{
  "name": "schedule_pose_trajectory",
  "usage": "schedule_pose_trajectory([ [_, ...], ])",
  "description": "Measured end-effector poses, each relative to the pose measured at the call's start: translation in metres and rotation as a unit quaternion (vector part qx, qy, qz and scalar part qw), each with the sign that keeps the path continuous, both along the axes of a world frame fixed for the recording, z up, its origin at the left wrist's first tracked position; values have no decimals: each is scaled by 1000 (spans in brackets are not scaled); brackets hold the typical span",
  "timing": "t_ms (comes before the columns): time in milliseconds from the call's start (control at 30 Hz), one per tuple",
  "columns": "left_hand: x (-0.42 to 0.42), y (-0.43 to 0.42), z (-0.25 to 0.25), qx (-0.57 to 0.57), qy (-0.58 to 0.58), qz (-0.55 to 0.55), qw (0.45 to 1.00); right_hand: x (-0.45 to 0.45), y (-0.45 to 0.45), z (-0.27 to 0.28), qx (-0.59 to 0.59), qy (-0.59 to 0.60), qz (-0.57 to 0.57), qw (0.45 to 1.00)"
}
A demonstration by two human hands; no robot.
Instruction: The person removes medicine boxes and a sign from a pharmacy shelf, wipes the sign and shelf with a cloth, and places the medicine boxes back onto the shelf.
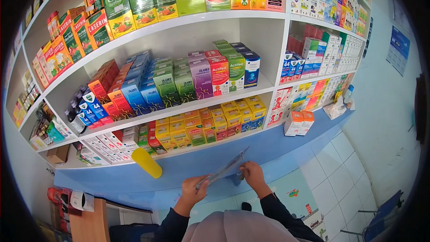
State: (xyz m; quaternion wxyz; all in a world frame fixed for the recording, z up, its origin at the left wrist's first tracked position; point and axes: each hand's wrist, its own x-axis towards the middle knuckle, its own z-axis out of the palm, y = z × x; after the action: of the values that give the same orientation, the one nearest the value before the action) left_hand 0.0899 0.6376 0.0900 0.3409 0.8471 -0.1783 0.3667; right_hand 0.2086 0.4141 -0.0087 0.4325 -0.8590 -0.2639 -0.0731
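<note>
My left hand (pixel 195 189) is closed on the near edge of a thin, greyish flat sheet (pixel 224 166), which is tilted and seen almost edge-on, so its kind is unclear. Fingers bent, my right hand (pixel 253 173) is close to the sheet's far end; something small and dark shows at the fingertips, too small to name. Both hands are in front of the blue counter edge (pixel 197 161), below the shelves. To the left of them, a yellow cylinder (pixel 147 163) is at the counter.
White shelves (pixel 264 27) hold rows of boxed medicines, among them yellow boxes (pixel 179 135) on the lowest level. Orange-and-white boxes (pixel 298 123) and a white plastic bag (pixel 335 109) lie on the counter's right part. A blue chair (pixel 383 217) stands at right, a wooden desk (pixel 87 219) at left.
</note>
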Motion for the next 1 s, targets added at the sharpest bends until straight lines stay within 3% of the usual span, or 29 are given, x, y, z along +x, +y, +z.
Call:
schedule_pose_trajectory([
  [67, -7, 6, -6, -66, -26, 78, 994, -7, 0, 19, 102, -112, -46, 987],
  [200, -4, 10, -2, -93, -14, 112, 989, -4, -12, 55, 52, -78, -76, 993],
  [267, 6, 12, -12, -241, 155, 139, 948, 7, -14, 57, 55, -76, -102, 990],
  [300, 12, 11, -20, -243, 152, 140, 948, 17, -15, 51, 54, -79, -101, 990],
  [367, 25, 10, -45, -455, 223, 82, 858, 34, -17, 36, 77, -78, -165, 980],
  [400, 31, 11, -63, -455, 223, 81, 858, 33, -15, 37, 77, -78, -165, 980],
  [467, 44, 13, -95, -593, 254, 23, 764, 28, -3, 39, 134, -100, -260, 951],
  [600, 57, -2, -101, -650, 258, 61, 712, -30, 40, 32, 125, -140, -91, 978],
  [667, 61, -5, -100, -687, 278, 53, 670, -54, 67, -2, 3, -97, 122, 988],
  [700, 62, -2, -108, -688, 279, 53, 668, -55, 68, -11, 1, -95, 121, 988],
  [767, 68, 9, -131, -634, 330, 52, 697, -57, 70, -21, -211, -202, 106, 951],
  [800, 71, 10, -134, -635, 328, 55, 697, -50, 63, -8, -218, -129, 105, 962],
  [833, 74, 7, -136, -655, 310, 28, 689, -42, 59, -6, -217, -128, 110, 961],
  [933, 79, -2, -148, -670, 272, 31, 690, -24, 58, -7, -88, -71, -55, 992],
  [1000, 78, -3, -145, -667, 252, 56, 699, -18, 75, -8, -93, -79, -37, 992],
])
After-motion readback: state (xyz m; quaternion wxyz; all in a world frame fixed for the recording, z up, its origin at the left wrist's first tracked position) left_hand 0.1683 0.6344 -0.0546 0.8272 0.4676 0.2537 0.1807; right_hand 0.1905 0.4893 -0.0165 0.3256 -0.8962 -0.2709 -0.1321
